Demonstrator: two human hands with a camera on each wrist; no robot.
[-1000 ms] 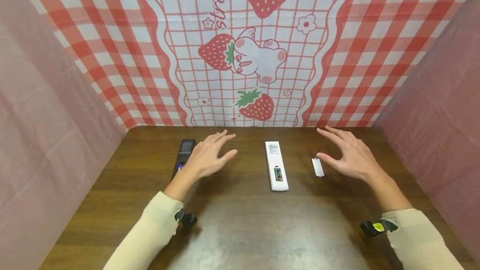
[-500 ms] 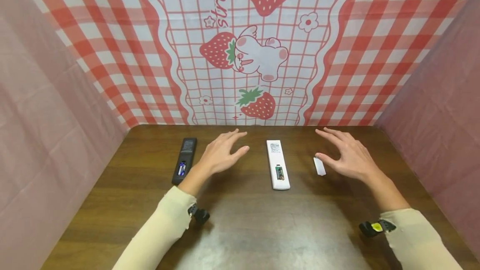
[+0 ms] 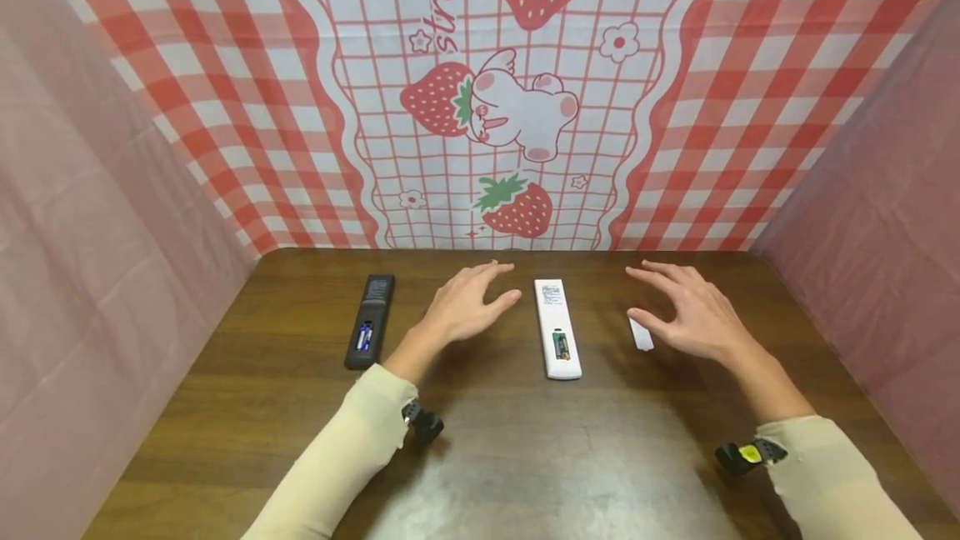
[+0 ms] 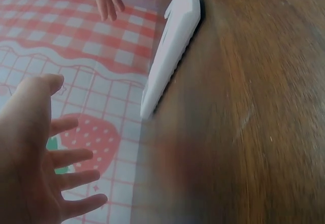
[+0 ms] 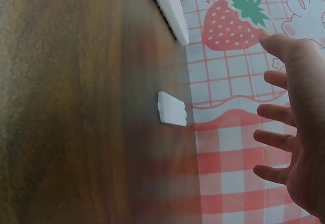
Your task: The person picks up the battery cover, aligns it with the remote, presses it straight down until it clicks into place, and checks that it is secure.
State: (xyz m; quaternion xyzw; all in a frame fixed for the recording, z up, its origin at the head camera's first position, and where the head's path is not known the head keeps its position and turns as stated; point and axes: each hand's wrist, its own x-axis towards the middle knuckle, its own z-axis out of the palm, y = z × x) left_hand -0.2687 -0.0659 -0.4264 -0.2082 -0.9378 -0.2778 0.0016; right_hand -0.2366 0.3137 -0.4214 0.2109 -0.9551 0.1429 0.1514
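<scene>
A white remote control point(image 3: 551, 323) lies back up on the table, with batteries point(image 3: 562, 346) showing in its uncovered compartment. Left of it, apart from it, my left hand point(image 3: 467, 304) hovers with fingers spread and holds nothing; the left wrist view shows that hand point(image 4: 30, 153) beside the remote point(image 4: 170, 51). Over on the right, my right hand point(image 3: 693, 311) hangs above a small white battery cover point(image 3: 641, 335), its thumb hiding the cover's top end in the head view. From the right wrist, the cover point(image 5: 171, 109) lies flat, clear of the relaxed fingers.
A black remote control point(image 3: 370, 322) lies at the left, its compartment bare with blue and white batteries inside. The brown wooden table point(image 3: 525, 465) ends at a strawberry-print cloth point(image 3: 517, 207) at the back. Pink cloth walls point(image 3: 97, 232) flank both sides.
My left hand has moved right, away from the black remote and towards the white one, so the black remote is now uncovered. My right hand has barely shifted.
</scene>
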